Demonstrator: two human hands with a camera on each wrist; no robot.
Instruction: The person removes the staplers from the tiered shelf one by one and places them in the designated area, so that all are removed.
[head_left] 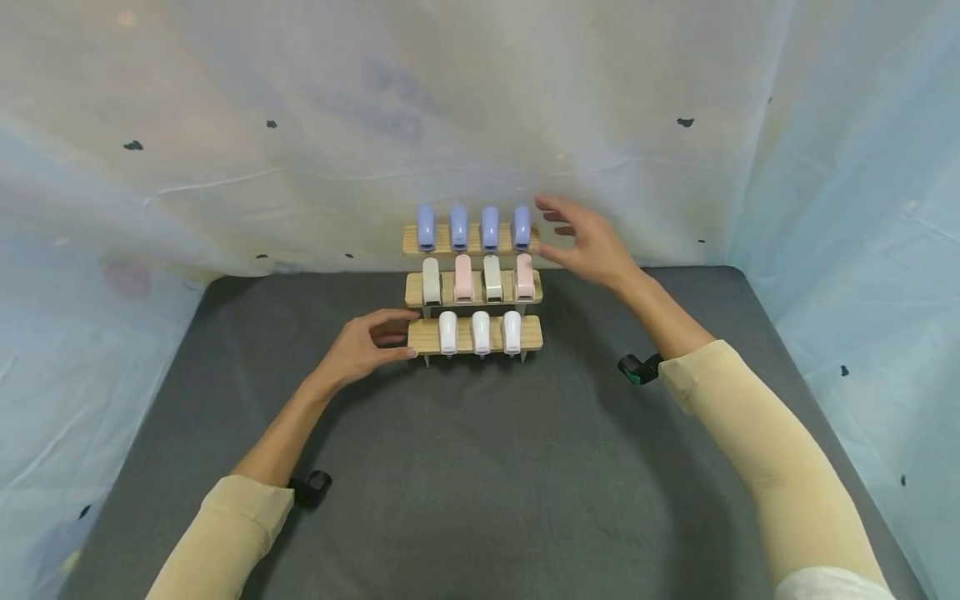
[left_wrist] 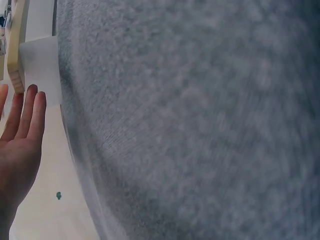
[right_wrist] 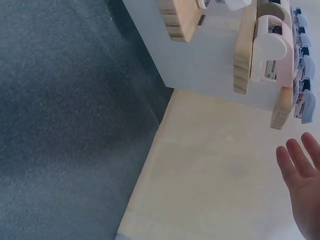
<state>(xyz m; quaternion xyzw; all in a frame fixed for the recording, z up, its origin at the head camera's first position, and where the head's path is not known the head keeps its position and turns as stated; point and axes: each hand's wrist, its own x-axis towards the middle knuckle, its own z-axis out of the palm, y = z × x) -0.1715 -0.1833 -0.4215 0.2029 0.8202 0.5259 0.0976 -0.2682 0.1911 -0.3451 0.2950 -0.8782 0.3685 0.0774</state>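
A tiered stand with three wooden shelves holds small staplers. Several blue staplers (head_left: 490, 227) line the top shelf (head_left: 474, 239). Grey-white staplers (head_left: 431, 281) alternate with pink staplers (head_left: 462, 277) on the middle shelf (head_left: 412, 289). Three white staplers (head_left: 480, 332) stand on the bottom shelf (head_left: 532, 333). My left hand (head_left: 365, 346) is at that shelf's left end, thumb in front and straight fingers behind; whether it touches is unclear. Beside the top shelf's right end, my right hand (head_left: 588, 246) has its fingers spread, holding nothing. In the right wrist view its fingertips are apart from the nearest blue stapler (right_wrist: 307, 106).
The stand is on a dark grey table (head_left: 487, 467), close to its back edge. A pale curtain (head_left: 480, 100) hangs right behind, and a bluish one (head_left: 862, 250) runs along the right side. Black straps (head_left: 640, 368) stick out at both wrists.
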